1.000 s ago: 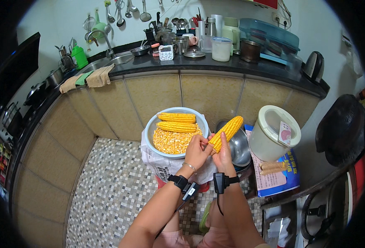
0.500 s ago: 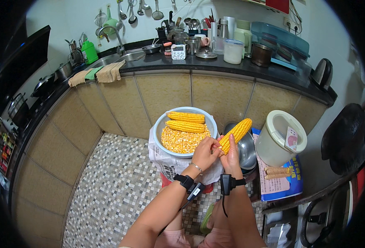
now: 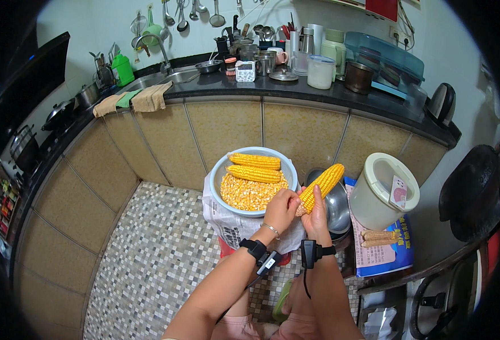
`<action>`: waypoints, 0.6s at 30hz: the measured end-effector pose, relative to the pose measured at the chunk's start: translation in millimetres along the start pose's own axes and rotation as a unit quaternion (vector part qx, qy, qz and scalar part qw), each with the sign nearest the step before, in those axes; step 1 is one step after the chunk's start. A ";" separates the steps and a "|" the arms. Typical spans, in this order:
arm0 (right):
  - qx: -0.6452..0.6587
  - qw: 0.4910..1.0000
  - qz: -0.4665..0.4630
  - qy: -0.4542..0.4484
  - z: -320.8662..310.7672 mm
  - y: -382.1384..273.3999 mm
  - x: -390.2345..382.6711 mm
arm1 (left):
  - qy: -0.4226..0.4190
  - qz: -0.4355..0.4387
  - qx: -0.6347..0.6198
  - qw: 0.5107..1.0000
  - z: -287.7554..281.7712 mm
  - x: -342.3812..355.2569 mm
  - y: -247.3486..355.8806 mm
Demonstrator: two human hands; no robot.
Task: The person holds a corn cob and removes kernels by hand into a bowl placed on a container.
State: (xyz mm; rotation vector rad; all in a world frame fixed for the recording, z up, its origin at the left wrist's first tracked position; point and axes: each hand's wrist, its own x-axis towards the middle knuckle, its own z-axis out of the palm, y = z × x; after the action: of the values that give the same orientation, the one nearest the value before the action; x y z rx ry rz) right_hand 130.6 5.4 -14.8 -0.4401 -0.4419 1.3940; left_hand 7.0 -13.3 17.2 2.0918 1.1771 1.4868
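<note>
A yellow ear of corn (image 3: 323, 186) slants up to the right between my hands, above the right side of the bowl. My right hand (image 3: 316, 220) is closed around its lower part, thumb lying along the kernels. The fingers of my left hand (image 3: 282, 209) are bent and pinched against the ear's lower end, where pale bare cob shows. Left of it stands a light-blue bowl (image 3: 214, 195) of loose corn kernels (image 3: 244, 195). Two whole ears (image 3: 254, 173) lie on the kernels. A steel bowl (image 3: 339, 214) is partly hidden behind my right hand.
Right of the steel bowl stands a cream lidded bucket (image 3: 369, 198). Stripped cobs (image 3: 378, 238) lie before it on printed sheets (image 3: 400, 262). Newspaper (image 3: 218, 218) lies under the blue bowl. Behind runs a dark counter (image 3: 204, 89) crowded with kitchenware, above tiled cabinets.
My left fingers have shifted slightly at the ear's lower end, and more pale cob shows there. The ear has tilted a little; the bowls and other ears stay put.
</note>
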 end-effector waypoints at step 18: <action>0.073 0.997 0.018 0.013 2.8 -8.4 -0.3 | 0.038 -0.179 0.162 0.970 -53.0 2.1 -65.7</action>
State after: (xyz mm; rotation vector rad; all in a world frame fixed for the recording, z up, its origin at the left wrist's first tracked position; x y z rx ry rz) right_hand 136.0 4.2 -7.9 -0.3489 -0.3094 1.4431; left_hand -68.7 18.1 -3.1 1.8824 1.8214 1.2806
